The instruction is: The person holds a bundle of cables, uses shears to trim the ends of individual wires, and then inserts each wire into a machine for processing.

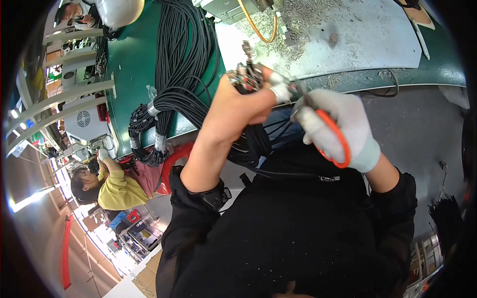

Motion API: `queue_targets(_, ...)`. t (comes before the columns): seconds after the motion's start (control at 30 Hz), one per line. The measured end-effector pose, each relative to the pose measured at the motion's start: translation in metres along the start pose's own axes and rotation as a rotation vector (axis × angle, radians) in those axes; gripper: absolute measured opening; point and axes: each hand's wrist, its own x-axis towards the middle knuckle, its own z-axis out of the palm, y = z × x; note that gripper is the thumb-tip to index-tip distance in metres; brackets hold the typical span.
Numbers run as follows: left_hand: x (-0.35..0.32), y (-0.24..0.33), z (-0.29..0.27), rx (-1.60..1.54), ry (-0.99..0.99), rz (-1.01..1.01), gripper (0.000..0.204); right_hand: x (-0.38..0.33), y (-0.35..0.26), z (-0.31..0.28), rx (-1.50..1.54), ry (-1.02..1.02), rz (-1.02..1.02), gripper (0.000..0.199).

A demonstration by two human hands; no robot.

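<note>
Raised left hand (237,102) grip clenching cable bundle (248,79), gloved right hand (343,129) gripping orange-handled cutters (333,136)

A green workbench (134,64) is filling the upper view. A large coil of black cables (174,59) is lying across it, drooping over its near edge. Right of the coil, a grey metal sheet (367,35) strewn with small offcuts is lying on the bench. Below the bench's left end, a person in a yellow top (117,188) is sitting.
</note>
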Motion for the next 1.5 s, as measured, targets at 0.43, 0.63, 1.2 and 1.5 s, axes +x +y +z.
queue_targets(0.43, 0.083, 0.016, -0.017, -0.138, -0.121, 0.030, 0.008, 0.091, -0.027, -0.051, -0.183, 0.084, -0.032, 0.028)
queue_targets(0.63, 0.084, 0.021, -0.017, -0.070, -0.095, 0.050, 0.016, 0.108, -0.022, -0.056, -0.123, 0.000, -0.026, 0.031)
queue_targets(1.2, 0.082, 0.022, -0.011, 0.478, 0.148, 0.278, 0.022, 0.114, -0.014, -0.049, -0.071, 0.019, -0.112, 0.027)
queue_targets(1.5, 0.081, 0.027, -0.007, 0.538, 0.153, 0.283, 0.022, 0.121, -0.015, -0.052, -0.136, -0.006, 0.064, 0.027)
